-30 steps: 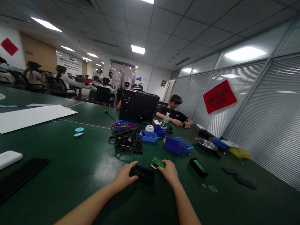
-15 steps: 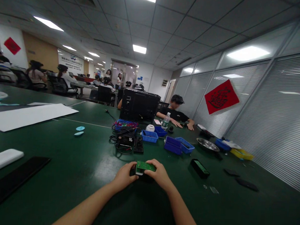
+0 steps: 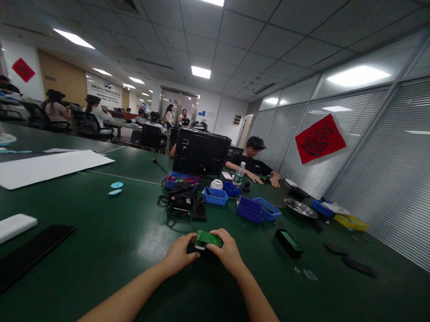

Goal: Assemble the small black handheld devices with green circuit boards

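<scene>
Green circuit board (image 3: 209, 237) at lower centre of frame, pinched in right hand (image 3: 229, 255); left hand (image 3: 177, 256) curled at board's left end, its hold unclear. Advisable: grip by edges, keep level, avoid flexing.

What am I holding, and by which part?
Right hand: the green board, by its right end. Left hand: the black case, mostly hidden, by its left end.

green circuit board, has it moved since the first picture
Yes, to the left. Against the blue tray in front of the white round object, the green circuit board was at lower right and is now almost directly below in view.
</scene>
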`<state>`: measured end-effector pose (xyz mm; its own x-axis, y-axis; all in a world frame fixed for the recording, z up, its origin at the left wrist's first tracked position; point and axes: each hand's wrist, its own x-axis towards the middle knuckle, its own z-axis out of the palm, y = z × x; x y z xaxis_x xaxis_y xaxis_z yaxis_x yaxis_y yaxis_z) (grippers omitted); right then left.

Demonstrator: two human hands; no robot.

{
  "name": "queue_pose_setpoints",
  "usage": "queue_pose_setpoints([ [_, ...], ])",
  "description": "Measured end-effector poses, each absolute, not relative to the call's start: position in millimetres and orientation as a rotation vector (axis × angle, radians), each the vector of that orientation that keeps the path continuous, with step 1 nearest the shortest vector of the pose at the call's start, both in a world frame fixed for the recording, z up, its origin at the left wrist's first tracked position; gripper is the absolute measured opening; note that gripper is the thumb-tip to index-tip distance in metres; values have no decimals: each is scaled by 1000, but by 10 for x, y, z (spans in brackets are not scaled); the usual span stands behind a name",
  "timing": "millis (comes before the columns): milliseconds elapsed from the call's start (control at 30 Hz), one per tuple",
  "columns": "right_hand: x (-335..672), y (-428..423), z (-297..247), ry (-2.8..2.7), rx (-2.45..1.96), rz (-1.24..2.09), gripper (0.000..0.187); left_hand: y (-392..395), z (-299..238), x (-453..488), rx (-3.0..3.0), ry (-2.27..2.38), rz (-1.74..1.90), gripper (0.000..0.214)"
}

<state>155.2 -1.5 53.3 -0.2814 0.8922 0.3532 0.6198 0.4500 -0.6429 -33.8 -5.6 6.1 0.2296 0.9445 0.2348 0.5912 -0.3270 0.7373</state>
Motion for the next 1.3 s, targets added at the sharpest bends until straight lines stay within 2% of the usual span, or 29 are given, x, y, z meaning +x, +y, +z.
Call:
queue_pose_setpoints([
  [133, 1583, 32, 466, -2049, -1288, 490, 31, -47, 50, -330, 1981, 1399, 914, 53],
  [333, 1626, 63, 417, -2139, -1280, 545, 40, -55, 64, -320, 1944, 1426, 908, 66],
  [500, 1661, 29, 460, -2133, -1287, 657, 35, -42, 44, -332, 1927, 1404, 957, 66],
  [633, 1644, 1, 449, -2230, -1346, 647, 47, -8, 6, -338, 1869, 1424, 1033, 62],
  [700, 1607, -4, 413, -2272, -1396, 588, 50, 7, -9, -341, 1852, 1441, 1057, 59],
  [933, 1577, 53, 337, -2096, -1753, 345, 35, 45, -76, -352, 1864, 1434, 1067, 53],
  [1133, 1619, 41, 400, -2002, -1932, -240, 36, 45, -82, -357, 1911, 1427, 1032, 48],
  [1300, 1532, -20, 416, -2050, -1945, -200, 37, 8, -25, -352, 1936, 1422, 1031, 43],
])
